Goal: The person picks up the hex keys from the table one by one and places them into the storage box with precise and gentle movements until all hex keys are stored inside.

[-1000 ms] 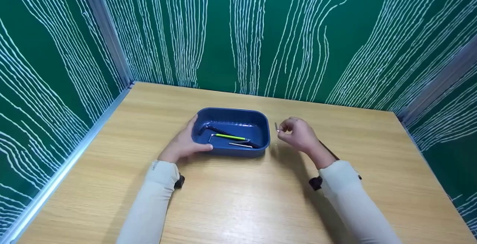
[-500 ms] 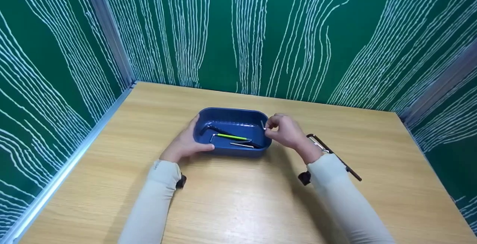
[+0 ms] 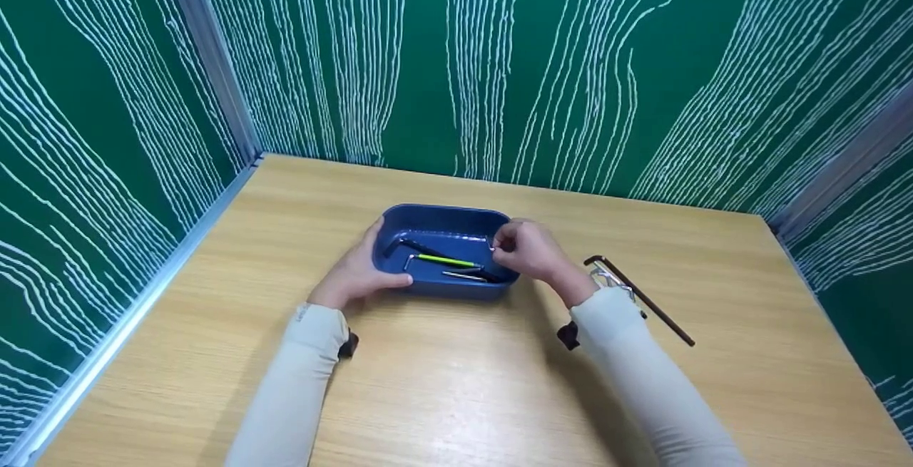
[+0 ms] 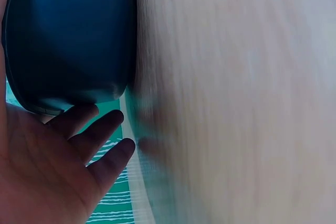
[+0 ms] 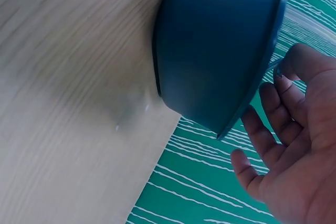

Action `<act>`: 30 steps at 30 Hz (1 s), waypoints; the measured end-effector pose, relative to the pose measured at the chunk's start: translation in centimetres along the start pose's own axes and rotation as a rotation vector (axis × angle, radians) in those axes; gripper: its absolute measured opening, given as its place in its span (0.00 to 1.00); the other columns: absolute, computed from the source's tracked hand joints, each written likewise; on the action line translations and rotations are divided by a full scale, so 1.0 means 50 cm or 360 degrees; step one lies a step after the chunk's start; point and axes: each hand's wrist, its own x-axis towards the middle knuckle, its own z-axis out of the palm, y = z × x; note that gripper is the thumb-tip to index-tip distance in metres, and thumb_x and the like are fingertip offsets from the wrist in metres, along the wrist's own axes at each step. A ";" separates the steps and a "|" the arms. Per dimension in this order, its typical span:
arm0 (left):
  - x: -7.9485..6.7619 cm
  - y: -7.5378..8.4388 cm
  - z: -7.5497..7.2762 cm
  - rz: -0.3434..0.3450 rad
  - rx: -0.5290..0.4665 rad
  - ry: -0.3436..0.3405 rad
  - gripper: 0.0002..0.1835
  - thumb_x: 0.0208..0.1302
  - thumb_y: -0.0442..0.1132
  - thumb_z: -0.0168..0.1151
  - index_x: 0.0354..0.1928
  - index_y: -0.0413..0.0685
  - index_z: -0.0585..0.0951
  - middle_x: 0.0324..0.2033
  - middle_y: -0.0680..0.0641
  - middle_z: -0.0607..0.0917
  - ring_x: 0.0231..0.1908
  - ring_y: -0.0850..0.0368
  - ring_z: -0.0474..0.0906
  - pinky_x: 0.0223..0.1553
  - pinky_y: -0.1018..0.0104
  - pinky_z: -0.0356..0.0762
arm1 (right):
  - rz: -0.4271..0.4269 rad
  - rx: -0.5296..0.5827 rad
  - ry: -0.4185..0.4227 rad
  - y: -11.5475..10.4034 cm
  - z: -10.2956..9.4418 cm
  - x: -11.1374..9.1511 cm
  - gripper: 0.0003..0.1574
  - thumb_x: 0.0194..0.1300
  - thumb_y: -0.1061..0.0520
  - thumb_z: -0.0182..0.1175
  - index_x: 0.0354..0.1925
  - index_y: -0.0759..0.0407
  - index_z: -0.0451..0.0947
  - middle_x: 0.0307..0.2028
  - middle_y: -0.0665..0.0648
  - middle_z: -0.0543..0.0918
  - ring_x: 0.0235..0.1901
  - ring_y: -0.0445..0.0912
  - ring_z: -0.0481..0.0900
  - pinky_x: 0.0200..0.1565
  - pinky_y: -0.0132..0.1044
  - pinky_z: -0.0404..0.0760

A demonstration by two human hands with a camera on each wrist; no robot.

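Note:
A blue plastic box (image 3: 448, 216) rests on the wooden table. My left hand (image 3: 351, 272) holds its left end, thumb along the near rim and fingers against the outer wall; the left wrist view shows several fingers spread beside the box (image 4: 73, 35). With thumb and forefinger, my right hand (image 3: 533, 249) pinches a small silver hex key (image 3: 491, 243) just inside the right rim. Part of this key is hidden by the fingers. Inside the box lie a yellow-green hex key (image 3: 446, 261), a black hex key (image 3: 422, 247) and a silver hex key (image 3: 463, 276).
Right of the box, a long dark hex key (image 3: 656, 309) lies on the table (image 3: 442, 381). Beside it are silver pieces (image 3: 606, 279), partly covered by the right sleeve. Green walls (image 3: 471, 96) with white wavy lines stand behind and at both sides.
My right hand has moved left with the small silver hex key, from beside the box to over its right end. The dark hex key has come out from behind the right forearm.

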 end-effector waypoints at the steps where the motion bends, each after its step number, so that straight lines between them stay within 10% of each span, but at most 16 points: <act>1: 0.001 0.000 0.000 0.0006 -0.0002 0.0001 0.63 0.26 0.64 0.70 0.64 0.77 0.39 0.65 0.56 0.53 0.61 0.53 0.55 0.60 0.46 0.54 | 0.0002 -0.0020 -0.0005 0.000 0.002 0.002 0.03 0.50 0.52 0.60 0.24 0.49 0.76 0.27 0.49 0.74 0.31 0.44 0.70 0.33 0.33 0.72; 10: 0.003 0.000 0.001 0.0013 0.0024 0.0008 0.64 0.22 0.69 0.68 0.65 0.76 0.39 0.65 0.56 0.53 0.61 0.53 0.55 0.60 0.47 0.55 | 0.0036 -0.0141 -0.0065 0.010 0.016 0.015 0.05 0.51 0.50 0.60 0.23 0.47 0.75 0.25 0.49 0.74 0.33 0.46 0.68 0.58 0.58 0.54; 17: -0.002 0.000 0.000 0.0013 0.0023 -0.0001 0.62 0.27 0.64 0.70 0.64 0.77 0.38 0.65 0.55 0.53 0.61 0.53 0.54 0.60 0.45 0.53 | 0.0040 -0.0190 -0.0084 0.011 0.031 0.024 0.07 0.49 0.50 0.61 0.19 0.47 0.74 0.20 0.47 0.75 0.29 0.45 0.69 0.48 0.49 0.57; 30: 0.000 0.003 0.000 0.0012 0.0018 0.0008 0.63 0.26 0.65 0.69 0.65 0.76 0.38 0.65 0.57 0.52 0.62 0.53 0.54 0.60 0.45 0.54 | 0.0095 -0.0383 -0.0330 0.002 0.038 0.027 0.09 0.49 0.51 0.60 0.15 0.46 0.75 0.16 0.48 0.75 0.27 0.46 0.71 0.59 0.63 0.45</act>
